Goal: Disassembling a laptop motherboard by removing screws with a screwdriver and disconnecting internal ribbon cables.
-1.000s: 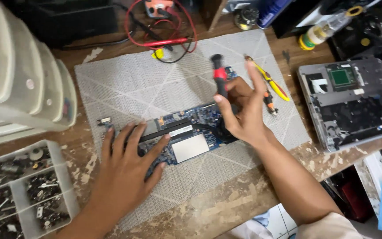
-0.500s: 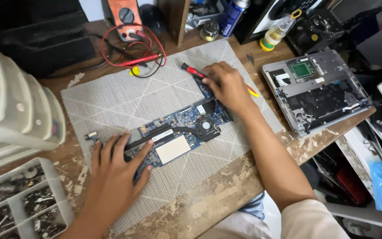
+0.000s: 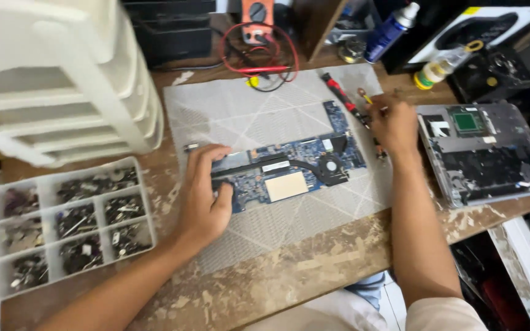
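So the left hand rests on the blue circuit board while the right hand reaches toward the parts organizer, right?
Not quite. In the head view the left hand rests on the blue circuit board, but the right hand reaches toward the red-handled screwdriver, not the parts organizer.

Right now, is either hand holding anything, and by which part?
The left hand presses flat on the circuit board's left end, gripping nothing. The right hand rests among the screwdrivers at the mat's edge; whether it grips one cannot be told.

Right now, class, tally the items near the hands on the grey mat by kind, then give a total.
Circuit boards: 1
Screwdrivers, one red-handled and one yellow-handled: 2
Opened laptop cases: 1
Compartment trays of small parts: 1
Total: 5
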